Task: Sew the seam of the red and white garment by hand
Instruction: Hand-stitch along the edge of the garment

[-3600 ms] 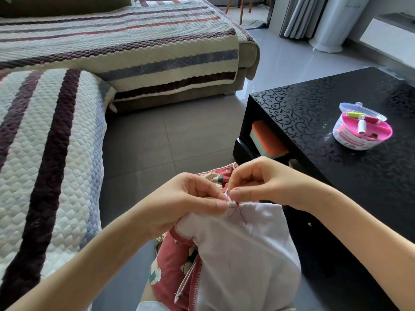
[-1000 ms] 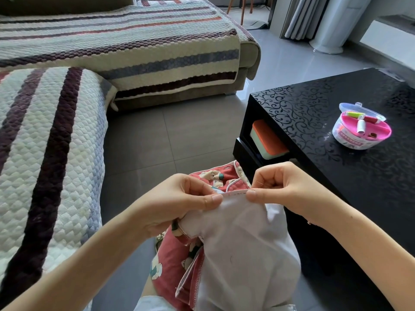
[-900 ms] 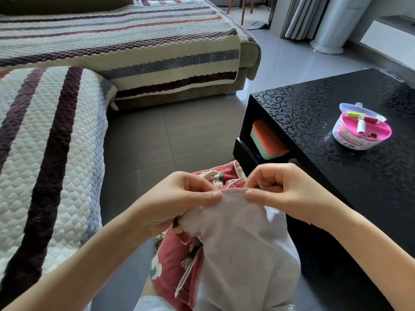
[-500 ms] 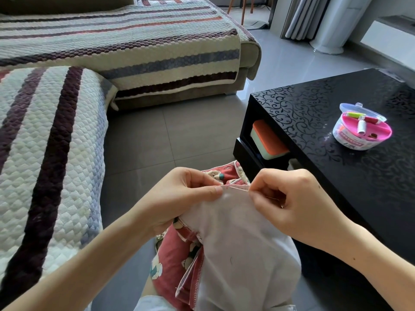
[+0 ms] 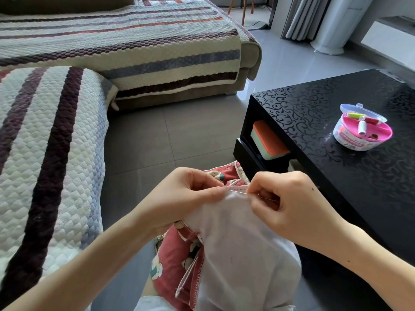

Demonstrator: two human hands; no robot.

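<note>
The garment point(image 5: 235, 254) is lying bunched in the person's lap, white side facing up. Its red printed side is showing at lower left and just beyond the hands. The seam point(image 5: 238, 188) is running along the top edge, stretched between the two hands.

The left hand point(image 5: 186, 196) is pinching the fabric at the seam's left end, thumb pressing over curled fingers. The right hand point(image 5: 285, 203) is pinching the needle point(image 5: 238, 192) at the seam's right end, fingers curled. The needle is lying just below the seam, tip pointing toward the left thumb. Whether the tip is entering the cloth: cannot tell.

The black worktop point(image 5: 325, 187) is standing to the right, beside the right forearm. An open sewing kit point(image 5: 361, 133) with spools is sitting on it, well apart from the hands. An orange-lidded box point(image 5: 268, 140) is sitting on the shelf under the worktop. The striped sofa point(image 5: 56, 153) is lying to the left and behind, with grey floor point(image 5: 168, 135) showing between.
</note>
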